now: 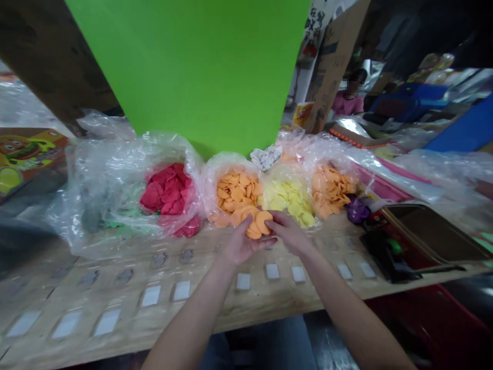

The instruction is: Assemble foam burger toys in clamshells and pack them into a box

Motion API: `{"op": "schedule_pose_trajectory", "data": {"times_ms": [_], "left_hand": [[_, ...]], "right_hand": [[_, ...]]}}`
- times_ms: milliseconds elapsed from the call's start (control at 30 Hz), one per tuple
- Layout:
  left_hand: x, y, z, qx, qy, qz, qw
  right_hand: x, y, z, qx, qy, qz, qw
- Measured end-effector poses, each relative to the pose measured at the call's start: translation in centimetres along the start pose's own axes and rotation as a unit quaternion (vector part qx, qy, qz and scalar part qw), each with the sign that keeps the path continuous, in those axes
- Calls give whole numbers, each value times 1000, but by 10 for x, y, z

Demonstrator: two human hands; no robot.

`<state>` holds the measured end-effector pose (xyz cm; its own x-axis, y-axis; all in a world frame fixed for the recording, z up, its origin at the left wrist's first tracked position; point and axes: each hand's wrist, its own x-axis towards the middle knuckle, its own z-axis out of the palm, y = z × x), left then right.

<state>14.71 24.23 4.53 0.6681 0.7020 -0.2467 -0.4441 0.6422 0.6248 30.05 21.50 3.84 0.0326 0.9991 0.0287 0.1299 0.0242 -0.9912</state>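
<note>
Round, flat orange discs (252,221) are fanned out between my two hands. My left hand (241,244) is closed around them from below, its thumb on top. From the right, my right hand (288,231) pinches the edge of the discs with its fingertips. Just behind them, an opened clear plastic bag (231,162) holds a heap of similar orange discs (238,187). To its right lie yellow pieces (293,200) in plastic, then another heap of orange pieces (333,187). Red petal-like pieces (169,187) fill a bag on the left.
White squares (243,281) and grey pieces (187,255) lie in rows on the wooden table (265,303). A dark tray (435,231) and a purple object (358,209) are at right. A green panel (192,72) stands behind the bags. Another person (348,100) sits far back right.
</note>
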Motion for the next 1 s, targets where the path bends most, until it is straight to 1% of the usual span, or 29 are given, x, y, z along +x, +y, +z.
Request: {"op": "schedule_pose_trajectory", "data": {"times_ms": [33,67,100,133,200,267,300,333,367,400,433,467,500,567,600,633,700,733,767,800,867,933,1000], "left_hand": [[-3,-12,5,-49,-2,-22,999],[-6,-25,9,-69,14,-33,997],[-9,-38,13,-68,38,-42,996],[-12,-51,18,-53,64,-49,995],[-15,-75,27,-17,113,-68,991],[-14,-94,37,-8,152,-100,983],[-13,-102,44,-12,168,-119,978],[-11,-108,50,-13,185,-132,974],[-9,-114,58,-9,196,-138,971],[-6,-119,66,1,200,-140,970],[-4,-123,73,14,192,-141,971],[-3,-127,80,25,174,-142,974],[-1,-130,87,31,151,-144,977],[1,-136,95,32,110,-156,981],[2,-139,97,32,101,-159,982],[2,-141,97,33,96,-159,982],[4,-146,96,33,89,-157,983],[5,-149,94,30,86,-159,983],[6,-151,93,26,84,-166,982],[7,-154,93,24,81,-177,981],[9,-158,94,29,80,-204,975],[10,-161,95,41,77,-219,972],[10,-162,98,47,67,-223,971]], "right_hand": [[-17,2,0,-52,49,-19,997],[-33,4,-1,-113,100,-38,988],[-50,7,-2,-177,145,-57,972],[-67,10,-5,-238,173,-76,953],[-99,16,-11,-338,185,-127,914],[-128,21,-18,-389,168,-193,885],[-140,23,-22,-388,164,-216,881],[-150,25,-27,-368,176,-220,886],[-159,25,-32,-331,203,-202,899],[-165,25,-39,-276,234,-162,918],[-170,26,-47,-209,260,-110,936],[-174,27,-57,-139,274,-54,950],[-177,28,-70,-77,274,-4,958],[-183,37,-103,5,275,63,959],[-186,43,-123,17,302,80,950],[-189,51,-144,2,348,90,933],[-192,69,-187,-77,457,93,881],[-193,78,-206,-125,488,93,859],[-192,86,-222,-163,503,91,844],[-190,93,-233,-190,503,92,838],[-183,105,-243,-217,483,96,843],[-176,113,-239,-246,468,103,843],[-173,116,-231,-283,455,113,837]]}}
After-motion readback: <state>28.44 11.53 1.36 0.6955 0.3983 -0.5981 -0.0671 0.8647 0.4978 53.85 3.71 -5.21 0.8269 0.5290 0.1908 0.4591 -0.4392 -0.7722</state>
